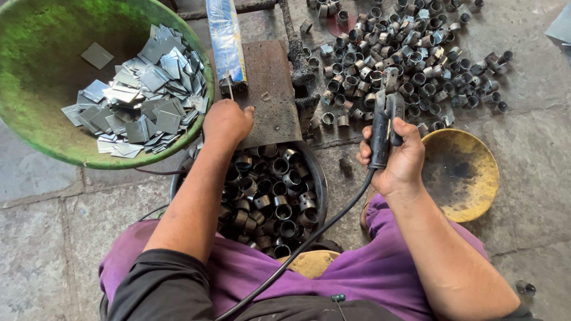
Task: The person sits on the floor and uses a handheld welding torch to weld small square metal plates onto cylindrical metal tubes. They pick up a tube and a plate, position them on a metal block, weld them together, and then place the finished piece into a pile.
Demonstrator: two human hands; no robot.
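My right hand (397,159) grips the black handle of a welding electrode holder (382,122), its cable (309,241) trailing down across my lap. My left hand (227,122) rests as a closed fist on the near edge of a rusty steel work plate (270,89), just above a dark pan (318,178) filled with several short metal rings. What the fist holds, if anything, is hidden. A green basin (35,119) at the upper left holds several thin square metal plates (140,95).
A heap of several short metal rings (404,59) lies on the stone floor at the upper right. An empty yellow bowl (470,172) sits right of my right hand. A blue packet of welding rods (226,38) lies on the work plate's left edge.
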